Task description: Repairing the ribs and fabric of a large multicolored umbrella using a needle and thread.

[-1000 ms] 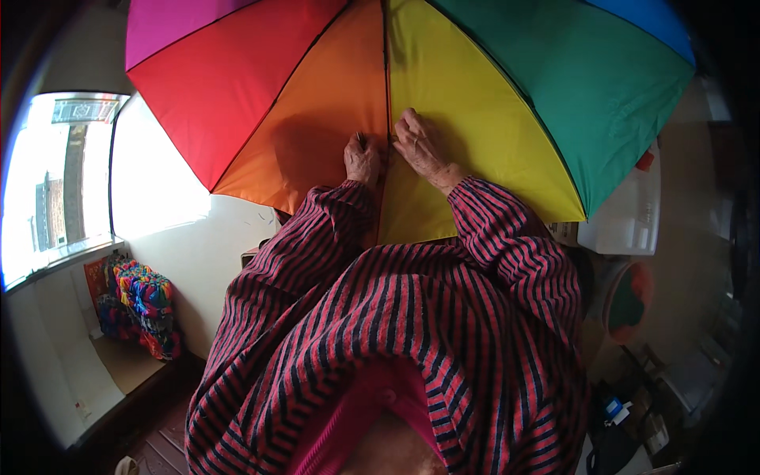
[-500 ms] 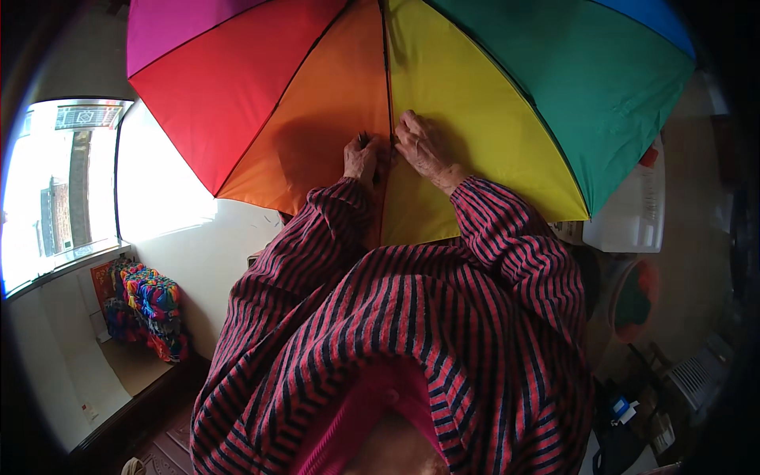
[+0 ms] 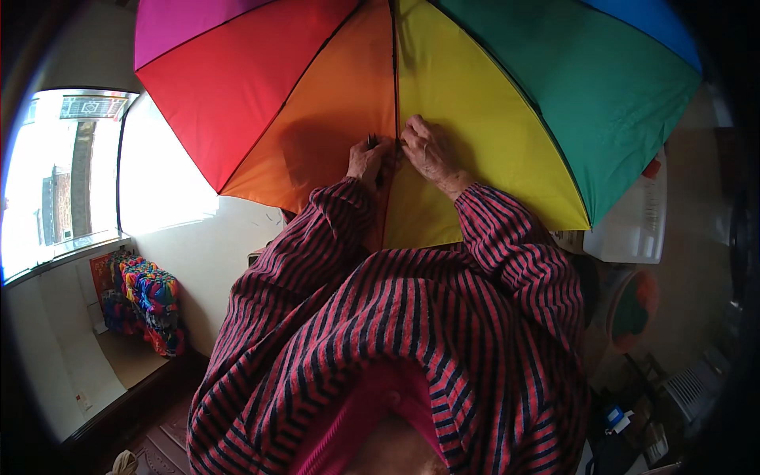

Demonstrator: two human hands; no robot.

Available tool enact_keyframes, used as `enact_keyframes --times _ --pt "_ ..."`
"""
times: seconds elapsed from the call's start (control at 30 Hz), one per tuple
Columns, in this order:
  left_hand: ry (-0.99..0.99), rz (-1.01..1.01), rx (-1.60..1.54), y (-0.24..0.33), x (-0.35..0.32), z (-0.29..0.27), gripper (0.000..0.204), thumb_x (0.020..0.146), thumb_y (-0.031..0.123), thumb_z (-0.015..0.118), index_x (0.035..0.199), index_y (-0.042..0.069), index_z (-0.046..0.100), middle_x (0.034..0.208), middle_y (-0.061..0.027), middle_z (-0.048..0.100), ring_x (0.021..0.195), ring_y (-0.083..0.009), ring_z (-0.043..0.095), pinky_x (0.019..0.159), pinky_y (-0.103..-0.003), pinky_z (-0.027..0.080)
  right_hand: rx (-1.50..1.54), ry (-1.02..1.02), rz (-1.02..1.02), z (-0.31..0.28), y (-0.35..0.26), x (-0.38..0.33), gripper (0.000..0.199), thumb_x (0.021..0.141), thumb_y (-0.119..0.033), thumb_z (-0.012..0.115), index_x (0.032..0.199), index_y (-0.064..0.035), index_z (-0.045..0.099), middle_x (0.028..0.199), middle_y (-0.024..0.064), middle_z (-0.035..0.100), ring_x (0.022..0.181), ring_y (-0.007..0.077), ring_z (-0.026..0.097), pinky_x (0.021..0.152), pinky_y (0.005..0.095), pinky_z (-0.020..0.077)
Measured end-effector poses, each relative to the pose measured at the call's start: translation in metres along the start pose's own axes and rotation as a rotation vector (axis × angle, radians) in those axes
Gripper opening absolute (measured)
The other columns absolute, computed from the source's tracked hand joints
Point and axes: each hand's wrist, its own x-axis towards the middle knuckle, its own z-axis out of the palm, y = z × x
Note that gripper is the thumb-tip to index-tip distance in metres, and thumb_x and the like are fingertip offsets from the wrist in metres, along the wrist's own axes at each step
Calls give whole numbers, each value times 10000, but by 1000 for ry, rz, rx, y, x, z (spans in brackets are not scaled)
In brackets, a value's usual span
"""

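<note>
A rainbow umbrella (image 3: pixel 467 87) is spread open in front of me, its dark ribs fanning out between coloured panels. Along the seam of the orange and yellow panels runs a thin dark rib (image 3: pixel 394 71), and both hands work at it. My left hand (image 3: pixel 366 164) is closed over the orange panel, left of the rib. A small dark pointed tool (image 3: pixel 372 141) sticks up from its fingers; its kind I cannot make out. Close by on the other side, my right hand (image 3: pixel 430 155) pinches at the rib with bent fingers. What lies between its fingertips is hidden.
A bright window (image 3: pixel 63 174) is at the left, above a bundle of multicoloured yarn (image 3: pixel 149 297). On the right stand a translucent plastic box (image 3: pixel 633 226) and a round tub (image 3: pixel 633 310) with green and orange contents. A vented grey device (image 3: pixel 693 388) lies lower right.
The umbrella and both hands sit slightly farther right and lower in the picture. Both hands stay at the same rib, with little change of grip.
</note>
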Motion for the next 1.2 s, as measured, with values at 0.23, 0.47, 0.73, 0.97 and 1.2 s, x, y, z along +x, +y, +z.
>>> enact_keyframes --times 0.23,0.47,0.73,0.97,1.2 --pt "-17 -9 4 -1 -1 3 163 907 110 538 755 55 548 568 -8 478 403 -98 389 401 -255 331 -16 -8 -42 2 3 1 80 723 -30 654 759 -27 583 894 108 543 757 328 597 653 438 478" --pt "52 5 56 -1 -3 2 162 902 82 515 744 53 533 558 -18 476 393 -108 396 393 -262 344 -68 -51 -7 1 -1 1 80 739 -56 643 778 -37 576 891 100 543 734 332 599 659 442 481" --pt "158 101 88 -13 5 0 135 883 61 508 748 60 517 542 -38 496 385 -126 421 396 -277 394 16 -63 9 6 7 2 84 739 -34 622 801 -44 566 881 109 536 721 342 593 615 451 474" --pt "109 18 63 -1 -2 3 121 889 64 498 769 68 514 561 -50 518 397 -130 450 390 -263 399 -58 -71 -15 -1 4 3 72 742 -25 609 796 -37 562 869 111 531 722 344 587 614 448 471" --pt "149 36 0 -6 -3 3 143 884 71 491 744 64 514 536 -34 491 405 -115 445 371 -258 375 90 -13 35 5 5 -4 82 784 -83 533 783 -35 600 868 111 556 702 326 608 643 433 490"
